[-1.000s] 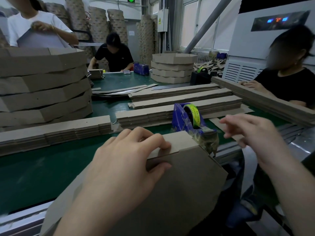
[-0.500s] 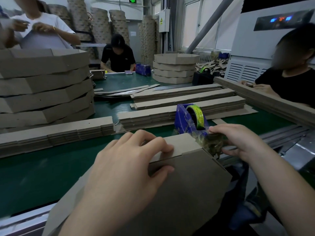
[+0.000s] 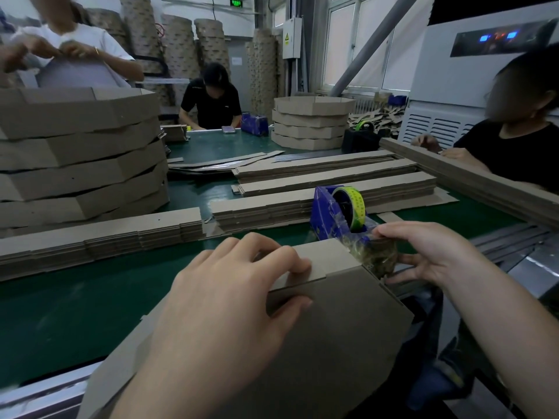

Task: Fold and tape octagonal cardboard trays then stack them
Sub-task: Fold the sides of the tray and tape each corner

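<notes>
Your green table (image 3: 54, 313) runs toward windows (image 3: 357, 46) on the far wall (daylight, rather dim); a white cabinet (image 3: 435, 86) with blue lights stands right of them.

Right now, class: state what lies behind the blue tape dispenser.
Stacks of flat cardboard blanks lie behind the blue tape dispenser on the green belt. The dispenser hides part of the nearest stack.

Bare left hand (image 3: 230, 300), bare right hand (image 3: 432, 252)

The left hand (image 3: 230, 285) hides part of the tray (image 3: 338, 328), cut off below.
</notes>
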{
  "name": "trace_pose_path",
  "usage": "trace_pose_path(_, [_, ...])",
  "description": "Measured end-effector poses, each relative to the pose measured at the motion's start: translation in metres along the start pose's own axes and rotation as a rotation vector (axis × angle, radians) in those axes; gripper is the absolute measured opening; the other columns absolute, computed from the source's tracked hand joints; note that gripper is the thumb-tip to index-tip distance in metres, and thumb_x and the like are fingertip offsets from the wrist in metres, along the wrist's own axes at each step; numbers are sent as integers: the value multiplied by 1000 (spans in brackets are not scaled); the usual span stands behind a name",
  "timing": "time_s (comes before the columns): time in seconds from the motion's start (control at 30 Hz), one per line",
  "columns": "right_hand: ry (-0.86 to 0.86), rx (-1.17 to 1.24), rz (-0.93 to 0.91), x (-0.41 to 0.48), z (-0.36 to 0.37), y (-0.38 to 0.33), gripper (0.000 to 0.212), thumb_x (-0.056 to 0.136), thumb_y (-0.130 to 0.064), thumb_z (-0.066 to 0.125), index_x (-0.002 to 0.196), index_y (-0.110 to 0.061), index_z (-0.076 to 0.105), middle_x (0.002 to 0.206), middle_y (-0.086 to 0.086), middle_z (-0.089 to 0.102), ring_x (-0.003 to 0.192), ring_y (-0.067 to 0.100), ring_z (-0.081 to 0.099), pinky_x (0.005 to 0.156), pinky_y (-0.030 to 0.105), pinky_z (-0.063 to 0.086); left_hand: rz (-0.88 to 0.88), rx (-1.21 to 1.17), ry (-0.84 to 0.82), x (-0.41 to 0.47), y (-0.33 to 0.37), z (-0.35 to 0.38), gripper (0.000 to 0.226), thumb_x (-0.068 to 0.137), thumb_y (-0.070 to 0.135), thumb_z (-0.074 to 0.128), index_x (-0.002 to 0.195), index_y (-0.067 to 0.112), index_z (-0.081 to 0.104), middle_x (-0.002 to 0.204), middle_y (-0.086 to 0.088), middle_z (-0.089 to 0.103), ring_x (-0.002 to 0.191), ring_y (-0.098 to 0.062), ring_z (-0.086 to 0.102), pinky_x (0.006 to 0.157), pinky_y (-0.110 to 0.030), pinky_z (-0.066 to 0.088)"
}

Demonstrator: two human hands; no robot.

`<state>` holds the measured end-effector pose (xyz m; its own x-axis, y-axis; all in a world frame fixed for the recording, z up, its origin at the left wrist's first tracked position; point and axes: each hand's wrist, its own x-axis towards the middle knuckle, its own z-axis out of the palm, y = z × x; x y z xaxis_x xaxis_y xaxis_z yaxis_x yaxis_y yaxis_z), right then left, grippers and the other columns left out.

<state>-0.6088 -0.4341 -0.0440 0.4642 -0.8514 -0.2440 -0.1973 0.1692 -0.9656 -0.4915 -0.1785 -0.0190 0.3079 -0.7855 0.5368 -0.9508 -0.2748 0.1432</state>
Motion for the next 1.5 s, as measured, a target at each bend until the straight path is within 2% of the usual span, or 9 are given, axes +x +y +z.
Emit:
trace_pose_path(0.23, [30, 75, 0, -1, 4, 2, 11, 85, -9, 69, 74, -10, 66, 88, 11, 59, 79, 32, 56, 60, 60, 51, -9, -13, 5, 1, 0, 1, 25, 71, 55, 69, 93, 45, 62, 95, 23, 60, 79, -9, 61, 65, -9, 23])
trace_pose_path(0.47, [28, 127, 10, -3, 2, -2, 8, 85, -19, 71, 84, -12, 67, 103, 7, 55, 84, 31, 49, 56, 64, 51, -5, -21, 7, 2, 0, 0, 25, 70, 53, 69, 92, 44, 64, 96, 22, 61, 80, -10, 62, 62, -9, 23])
trace_pose_path(0.67, [36, 272, -106, -12, 0, 14, 5, 83, -9, 68, 79, -9, 68, 99, 10, 64, 96, 33, 58, 69, 64, 53, -9, -10, 14, 2, -2, 1, 24, 71, 52, 73, 92, 45, 64, 97, 23, 61, 81, -11, 63, 60, -9, 23])
trace_pose_path(0.8, [35, 330, -203, -17, 0, 29, 29, 82, 0, 63, 55, -11, 69, 76, 6, 69, 95, 29, 62, 84, 65, 48, -8, -13, 18, 3, 0, 1, 24, 70, 55, 61, 92, 45, 65, 96, 22, 62, 80, -10, 64, 57, -19, 33])
trace_pose_path(0.97, [32, 399, -254, -18, -5, 42, 20, 80, 9, 54, 67, 3, 68, 99, 12, 63, 89, 23, 62, 69, 51, 53, -12, -4, 8, 5, 1, 1, 25, 69, 55, 60, 91, 45, 65, 96, 23, 62, 79, -10, 64, 60, -11, 25])
trace_pose_path(1.13, [30, 154, -318, -15, -16, 58, 39, 82, 8, 60, 46, -7, 61, 114, 4, 60, 100, 25, 64, 82, 46, 58, -17, 3, 10, 4, -1, 2, 22, 72, 54, 65, 92, 46, 64, 97, 25, 61, 81, -10, 64, 61, -9, 24])
trace_pose_path(1.3, [306, -644, -509, -23, -30, 54, 31, 74, -3, 75, 48, -13, 62, 106, -3, 55, 98, 15, 56, 81, 28, 35, -5, 8, -14, -1, -7, -1, 31, 70, 56, 60, 100, 49, 63, 101, 26, 60, 86, -9, 64, 57, -15, 36])
trace_pose_path(1.4, [395, -562, -706, -36, -30, 38, 19, 78, -17, 73, 64, -27, 65, 103, -7, 56, 90, 3, 53, 74, 20, 37, 25, 13, -31, -3, -11, -3, 36, 73, 57, 58, 109, 52, 60, 106, 27, 60, 88, -8, 64, 58, -25, 47])
trace_pose_path(1.5, [163, -311, -815, -58, -9, 12, 13, 72, -45, 66, 83, -38, 69, 103, -18, 56, 93, -6, 57, 70, 13, 49, 34, 7, -59, -4, -12, -6, 39, 77, 60, 47, 113, 53, 58, 109, 26, 60, 91, -8, 63, 59, -28, 51])
